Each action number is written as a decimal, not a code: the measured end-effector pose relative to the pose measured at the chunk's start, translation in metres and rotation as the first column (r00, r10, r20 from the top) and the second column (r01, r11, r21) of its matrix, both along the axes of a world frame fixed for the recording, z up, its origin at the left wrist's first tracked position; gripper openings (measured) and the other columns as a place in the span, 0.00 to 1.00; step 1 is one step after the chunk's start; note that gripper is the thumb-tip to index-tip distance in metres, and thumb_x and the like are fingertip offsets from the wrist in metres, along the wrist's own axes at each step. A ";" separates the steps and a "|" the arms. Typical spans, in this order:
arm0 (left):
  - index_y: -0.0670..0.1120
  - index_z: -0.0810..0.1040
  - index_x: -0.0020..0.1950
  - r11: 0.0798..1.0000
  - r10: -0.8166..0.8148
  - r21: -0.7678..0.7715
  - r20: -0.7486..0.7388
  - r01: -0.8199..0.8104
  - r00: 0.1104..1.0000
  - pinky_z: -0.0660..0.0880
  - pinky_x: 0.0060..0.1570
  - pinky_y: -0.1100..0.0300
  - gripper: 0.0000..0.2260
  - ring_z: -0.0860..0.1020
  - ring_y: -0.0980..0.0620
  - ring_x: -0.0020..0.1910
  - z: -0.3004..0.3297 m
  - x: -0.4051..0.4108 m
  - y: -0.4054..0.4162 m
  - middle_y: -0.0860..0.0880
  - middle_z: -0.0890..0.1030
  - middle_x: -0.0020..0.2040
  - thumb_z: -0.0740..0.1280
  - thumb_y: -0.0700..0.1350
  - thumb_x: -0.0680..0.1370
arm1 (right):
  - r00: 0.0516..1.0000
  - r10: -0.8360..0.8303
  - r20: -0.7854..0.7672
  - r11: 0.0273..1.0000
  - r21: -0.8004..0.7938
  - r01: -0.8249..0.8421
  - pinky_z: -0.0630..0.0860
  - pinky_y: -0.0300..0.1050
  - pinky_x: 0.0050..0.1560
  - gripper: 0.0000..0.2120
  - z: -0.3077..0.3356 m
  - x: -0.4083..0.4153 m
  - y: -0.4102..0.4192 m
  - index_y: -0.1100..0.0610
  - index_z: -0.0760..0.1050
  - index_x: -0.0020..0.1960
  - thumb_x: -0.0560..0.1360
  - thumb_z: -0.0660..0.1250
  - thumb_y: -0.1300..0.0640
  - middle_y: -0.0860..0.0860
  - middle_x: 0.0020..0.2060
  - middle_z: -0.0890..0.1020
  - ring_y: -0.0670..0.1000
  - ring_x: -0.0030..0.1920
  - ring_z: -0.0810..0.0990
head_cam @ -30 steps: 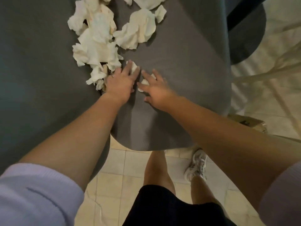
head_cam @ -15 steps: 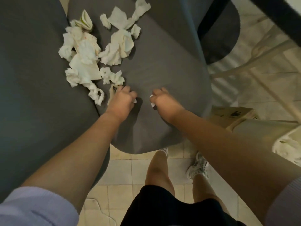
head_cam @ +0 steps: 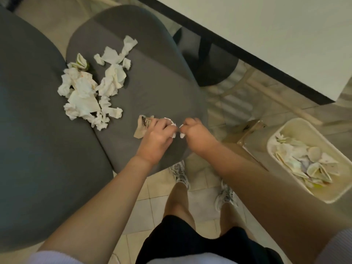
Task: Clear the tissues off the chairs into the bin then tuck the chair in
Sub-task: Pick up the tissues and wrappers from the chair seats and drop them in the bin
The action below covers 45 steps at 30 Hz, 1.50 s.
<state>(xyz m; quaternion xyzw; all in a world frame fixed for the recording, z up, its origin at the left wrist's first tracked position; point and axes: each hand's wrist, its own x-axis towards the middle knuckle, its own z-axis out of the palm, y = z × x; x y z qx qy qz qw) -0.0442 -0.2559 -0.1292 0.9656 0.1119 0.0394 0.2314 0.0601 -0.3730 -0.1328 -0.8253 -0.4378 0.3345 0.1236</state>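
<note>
Bent over a rounded grey upholstered chair seat, a person is clearing crumpled paper, presumably working from the near edge so each handful travels the shortest way out. Standing at four o'clock on the pale tiled floor, a cream rectangular plastic bin is already holding discarded tissues, likely parked within arm's reach for that purpose. A loose heap of crumpled white tissues is still lying at ten o'clock on the seat, near a neighbouring grey cushion. Both fists are curling tight at centre: the left hand is clutching a beige printed napkin and white scraps, while the right hand is pinching small white tissue bits.
</note>
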 end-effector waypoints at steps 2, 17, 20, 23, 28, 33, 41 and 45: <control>0.42 0.80 0.44 0.999 -0.031 -0.015 0.059 0.032 0.998 0.64 0.47 0.61 0.10 0.66 0.49 0.44 0.004 0.003 -0.016 0.46 0.75 0.43 0.61 0.37 0.68 | 1.000 -0.030 0.006 1.000 0.001 0.030 0.68 0.47 0.58 0.16 0.004 0.004 -0.016 0.61 0.76 0.56 0.72 0.59 0.69 0.59 0.56 0.71 0.58 0.59 0.68; 0.39 0.79 0.43 0.947 -0.313 -0.029 0.166 0.321 0.935 0.66 0.46 0.62 0.04 0.67 0.49 0.43 0.029 0.078 -0.135 0.44 0.77 0.44 0.68 0.34 0.70 | 0.958 -0.284 0.050 0.958 0.063 0.280 0.68 0.50 0.56 0.14 0.033 0.046 -0.152 0.65 0.76 0.52 0.71 0.57 0.72 0.63 0.52 0.74 0.61 0.56 0.71; 0.40 0.79 0.44 0.912 -0.400 -0.036 0.141 0.408 0.906 0.64 0.47 0.62 0.09 0.67 0.49 0.43 0.028 0.103 -0.172 0.42 0.78 0.43 0.71 0.31 0.67 | 0.920 -0.388 0.058 0.919 0.105 0.381 0.72 0.53 0.48 0.11 0.036 0.055 -0.196 0.68 0.77 0.45 0.67 0.59 0.75 0.66 0.46 0.75 0.64 0.48 0.75; 0.41 0.78 0.46 0.876 -0.470 -0.041 0.141 0.480 0.871 0.66 0.46 0.61 0.11 0.68 0.48 0.44 0.026 0.124 -0.208 0.42 0.78 0.43 0.71 0.31 0.67 | 0.873 -0.488 0.016 0.869 0.105 0.484 0.73 0.51 0.42 0.11 0.037 0.063 -0.238 0.68 0.77 0.42 0.64 0.59 0.75 0.66 0.42 0.76 0.65 0.44 0.76; 0.43 0.75 0.54 0.797 -0.593 -0.066 0.099 0.600 0.799 0.70 0.46 0.57 0.14 0.71 0.46 0.47 0.017 0.151 -0.265 0.43 0.78 0.46 0.65 0.35 0.69 | 0.782 -0.618 0.080 0.786 0.097 0.611 0.71 0.53 0.51 0.13 0.034 0.072 -0.312 0.65 0.75 0.54 0.71 0.58 0.71 0.63 0.51 0.75 0.61 0.55 0.72; 0.45 0.70 0.51 0.790 -0.602 -0.151 -0.001 0.595 0.799 0.76 0.42 0.47 0.16 0.71 0.46 0.48 0.003 0.178 -0.308 0.41 0.78 0.47 0.64 0.31 0.67 | 0.697 -0.717 0.014 0.696 0.056 0.715 0.68 0.50 0.44 0.11 0.017 0.069 -0.370 0.68 0.75 0.47 0.66 0.61 0.76 0.65 0.47 0.75 0.60 0.47 0.72; 0.43 0.70 0.67 0.761 -0.470 0.030 -0.662 0.648 0.584 0.50 0.69 0.40 0.18 0.56 0.43 0.73 -0.046 0.194 -0.319 0.45 0.70 0.69 0.53 0.48 0.81 | 0.793 -0.606 -0.067 0.791 -0.151 0.592 0.64 0.50 0.68 0.17 -0.013 0.070 -0.386 0.66 0.71 0.61 0.73 0.57 0.69 0.62 0.67 0.66 0.61 0.69 0.63; 0.50 0.55 0.76 0.710 -0.373 0.053 -0.818 0.702 0.439 0.38 0.69 0.39 0.22 0.45 0.48 0.76 -0.046 0.196 -0.321 0.50 0.55 0.77 0.45 0.51 0.81 | 0.895 -0.430 -0.117 0.852 -0.380 0.359 0.54 0.49 0.73 0.23 -0.023 0.076 -0.374 0.63 0.60 0.72 0.78 0.54 0.61 0.59 0.76 0.51 0.58 0.76 0.48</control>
